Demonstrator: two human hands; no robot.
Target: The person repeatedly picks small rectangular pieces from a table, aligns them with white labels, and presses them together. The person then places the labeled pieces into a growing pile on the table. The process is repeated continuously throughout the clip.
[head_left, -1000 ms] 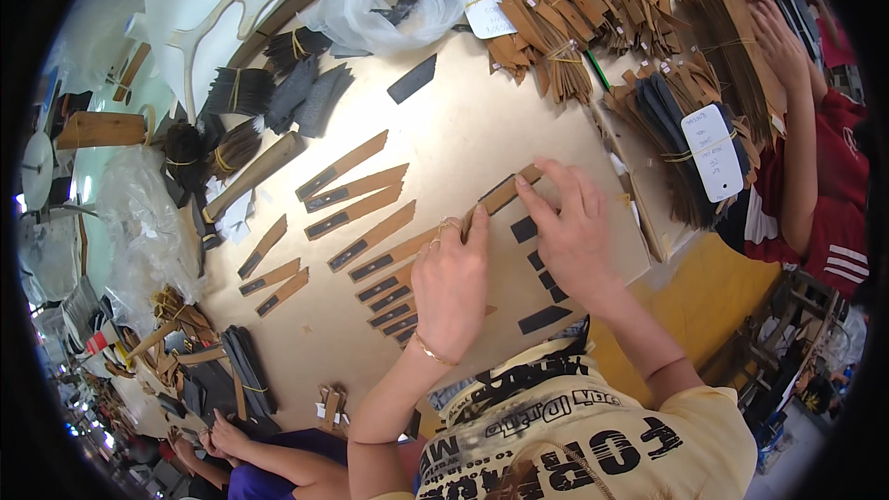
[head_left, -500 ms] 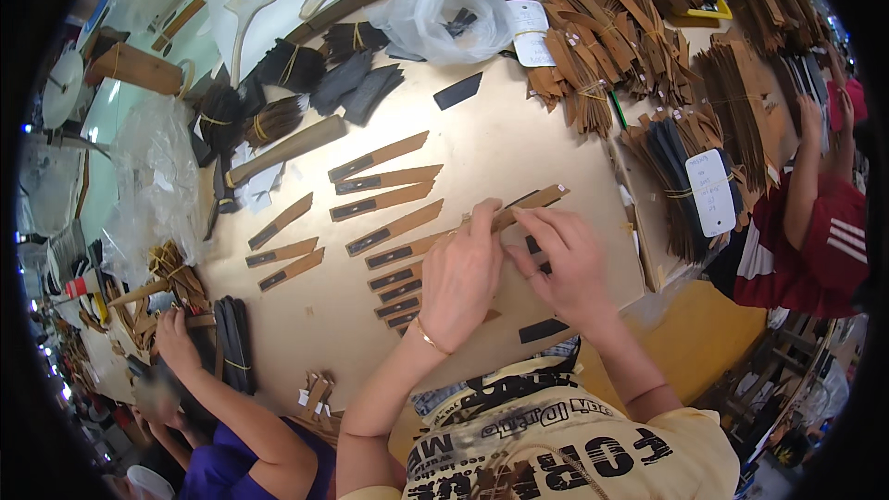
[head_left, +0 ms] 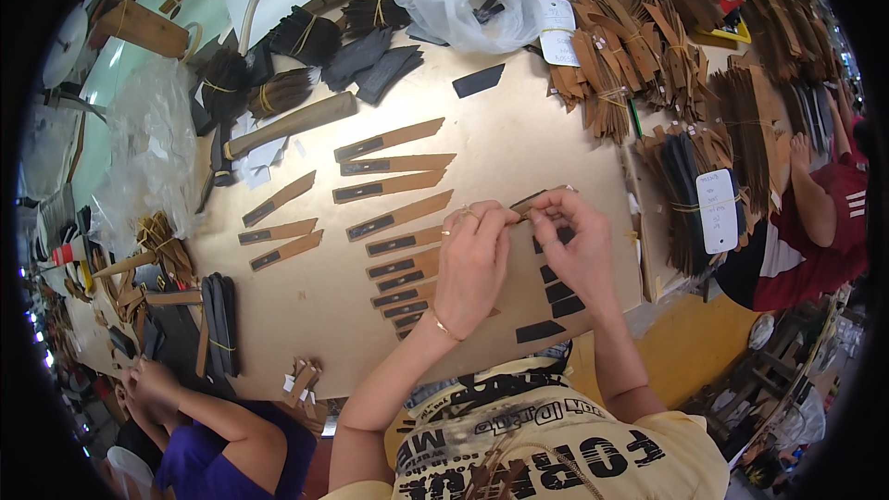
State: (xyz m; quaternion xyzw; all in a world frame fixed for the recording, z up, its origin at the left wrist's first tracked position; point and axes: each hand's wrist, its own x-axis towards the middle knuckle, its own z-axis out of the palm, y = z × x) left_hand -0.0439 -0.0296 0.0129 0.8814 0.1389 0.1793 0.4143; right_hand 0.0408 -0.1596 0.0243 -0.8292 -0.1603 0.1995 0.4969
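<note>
Both hands meet over the middle of the table [head_left: 319, 315]. My left hand [head_left: 472, 264] and my right hand [head_left: 576, 236] pinch a narrow brown strip [head_left: 526, 204] with a dark edge; the fingers hide most of it. Left of them, brown leather-like strips with slanted ends lie in a column, such as one strip [head_left: 412, 134], each with a dark patch at one end. Three more strips lie further left, among them a strip [head_left: 294, 187]. Beneath and beside my right hand are several black slant-cut pieces, one black piece [head_left: 540, 331] nearest me.
Bundles of brown strips [head_left: 607, 74] and a black bundle with a white tag [head_left: 716, 213] fill the right side. A clear plastic bag [head_left: 482, 9] and black stacks [head_left: 370, 65] stand at the back. Co-workers sit at left, in a purple sleeve [head_left: 218, 454], and at right, in a red shirt [head_left: 829, 222].
My right hand's fingers have drawn in closer to my left fingertips on the strip. The view has shifted slightly. The co-worker's hand at left has moved down toward the near edge.
</note>
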